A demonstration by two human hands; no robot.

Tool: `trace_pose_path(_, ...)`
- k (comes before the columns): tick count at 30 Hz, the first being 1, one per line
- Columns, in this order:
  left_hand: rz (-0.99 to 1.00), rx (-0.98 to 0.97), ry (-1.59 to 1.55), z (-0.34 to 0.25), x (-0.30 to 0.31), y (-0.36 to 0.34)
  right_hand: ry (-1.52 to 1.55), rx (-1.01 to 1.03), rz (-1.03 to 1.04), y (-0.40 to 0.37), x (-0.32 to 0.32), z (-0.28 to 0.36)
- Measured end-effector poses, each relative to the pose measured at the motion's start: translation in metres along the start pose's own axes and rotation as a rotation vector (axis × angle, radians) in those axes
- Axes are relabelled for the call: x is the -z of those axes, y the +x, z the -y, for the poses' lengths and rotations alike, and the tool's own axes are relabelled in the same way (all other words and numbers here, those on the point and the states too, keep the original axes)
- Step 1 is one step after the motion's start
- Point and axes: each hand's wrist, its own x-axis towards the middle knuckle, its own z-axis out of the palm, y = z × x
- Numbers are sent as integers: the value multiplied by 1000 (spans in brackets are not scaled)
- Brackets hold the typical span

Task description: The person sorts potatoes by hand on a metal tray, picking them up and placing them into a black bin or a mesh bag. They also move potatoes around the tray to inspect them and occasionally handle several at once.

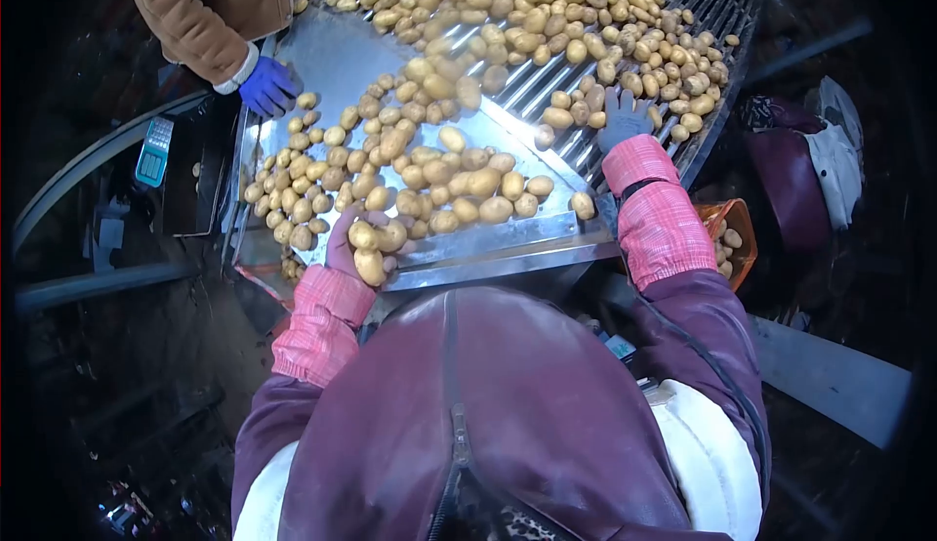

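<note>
left grip (341, 250) holds potatoes (369, 266) — right grip (623, 121) spread beside others (559, 117)

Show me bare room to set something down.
Widest: upper part of the flat grey metal sheet, between the co-worker's blue gloved hand and the heaped yellow oval potatoes. Narrower: strip between shiny steel rollers and nearer potatoes. Crowded: far rollers and the sheet's near left.

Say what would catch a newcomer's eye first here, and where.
First come the potatoes, heaped on the rollers at the top and spread down the steel tray. Next, the left hand holds several at the tray's near edge, while the right hand is beside others at the rollers. A co-worker's blue glove stands out at the tray's far left.
</note>
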Motion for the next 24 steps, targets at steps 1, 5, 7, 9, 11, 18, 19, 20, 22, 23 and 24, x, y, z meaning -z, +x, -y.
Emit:
trace_pose_path(1,-18,14,-41,-1,-5,-4,28,-3,38,-9,12,4)
trace_pose_path(5,-50,-14,-61,-1,-11,-7,288,16,-41,-4,-26,-28)
trace_pose_path(7,7,-14,-46,-2,-10,-11,519,17,-99,0,-26,-35)
trace_pose_path(9,127,-11,-33,-4,-15,-19,725,-17,-228,-14,-20,-27)
trace_pose_path(11,132,33,17,-3,-27,-23,1053,47,-357,-31,-18,-2)
trace_pose_path(18,268,131,156,-8,-48,-32,1360,694,233,-130,106,124)
trace_pose_path(19,234,149,140,-8,-51,-35,1151,849,77,-128,97,126)
trace_pose_path(20,200,164,122,-8,-51,-38,978,902,-12,-125,87,129)
trace_pose_path(22,315,251,-151,0,-26,-30,635,981,-218,-118,66,137)
trace_pose_path(23,323,229,-150,2,-25,-33,540,903,-221,-120,56,142)
trace_pose_path(24,332,211,-150,5,-24,-34,556,874,-232,-113,49,145)
